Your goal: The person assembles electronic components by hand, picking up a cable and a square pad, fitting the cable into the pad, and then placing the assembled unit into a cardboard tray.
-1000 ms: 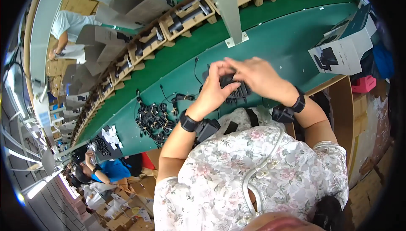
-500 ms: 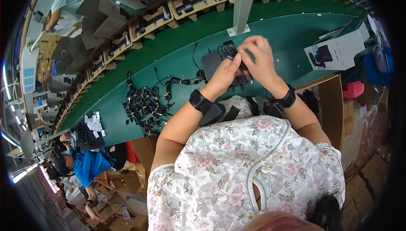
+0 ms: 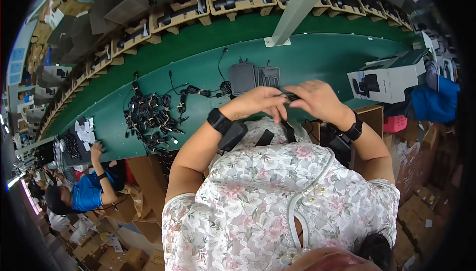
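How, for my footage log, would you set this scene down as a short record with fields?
Left hand: fingertips at a dark cable, grip partly hidden
Right hand: thumb and fingers on the same cable
Surface: green bench
Just beyond the hands: dark grey flat items, side by side
Left on bench: heap of black cables
Right on bench: white box with a device pictured
Far side: row of tan trays
Nearby: person in blue, far left
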`<state>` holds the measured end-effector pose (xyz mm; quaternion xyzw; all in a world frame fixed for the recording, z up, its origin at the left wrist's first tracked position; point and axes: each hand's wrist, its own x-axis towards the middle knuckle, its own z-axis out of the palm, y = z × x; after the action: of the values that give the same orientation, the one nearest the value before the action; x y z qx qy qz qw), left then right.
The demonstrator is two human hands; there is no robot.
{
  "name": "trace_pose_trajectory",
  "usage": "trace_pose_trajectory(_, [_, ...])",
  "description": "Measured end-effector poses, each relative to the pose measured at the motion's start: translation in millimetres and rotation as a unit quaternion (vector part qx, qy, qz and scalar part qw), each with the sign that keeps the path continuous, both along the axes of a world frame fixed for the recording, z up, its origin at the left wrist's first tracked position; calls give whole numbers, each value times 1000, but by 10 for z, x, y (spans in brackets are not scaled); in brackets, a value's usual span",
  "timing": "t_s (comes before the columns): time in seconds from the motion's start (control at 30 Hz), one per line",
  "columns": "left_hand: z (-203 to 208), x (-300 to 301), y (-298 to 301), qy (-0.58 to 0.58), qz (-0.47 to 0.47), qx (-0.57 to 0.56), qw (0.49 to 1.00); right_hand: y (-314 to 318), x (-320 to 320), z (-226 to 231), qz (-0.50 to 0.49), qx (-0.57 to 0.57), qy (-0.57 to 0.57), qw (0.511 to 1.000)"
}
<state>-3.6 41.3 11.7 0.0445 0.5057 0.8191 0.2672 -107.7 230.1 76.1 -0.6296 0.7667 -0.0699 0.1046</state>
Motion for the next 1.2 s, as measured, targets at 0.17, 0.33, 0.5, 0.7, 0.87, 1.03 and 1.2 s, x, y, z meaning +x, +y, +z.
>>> trace_pose_trajectory(0.17, [-408,174,-231,29,181,-43,982,272,-861,-201,-139,-190,101,967])
trace_pose_trajectory(0.33, [-699,458,-214,5,307,-77,949,76,-1828,141,-376,-143,-167,900])
trace_pose_trajectory(0.5, [-837,658,-98,-28,356,-66,932,-214,-2921,190,-218,-206,225,927])
trace_pose_trajectory(0.7, [-861,892,-65,-70,441,-49,893,-978,-2690,494,-298,-128,128,937])
trace_pose_trajectory(0.87, [-914,954,-61,-80,490,-57,866,-1054,-2990,471,-245,10,283,927])
trace_pose_trajectory(1.03, [-993,825,-38,-93,543,-70,832,-1413,-3078,165,-273,21,315,909])
trace_pose_trajectory(1.2, [-953,517,8,3,572,-318,756,-1294,-3813,-388,-322,-218,294,873])
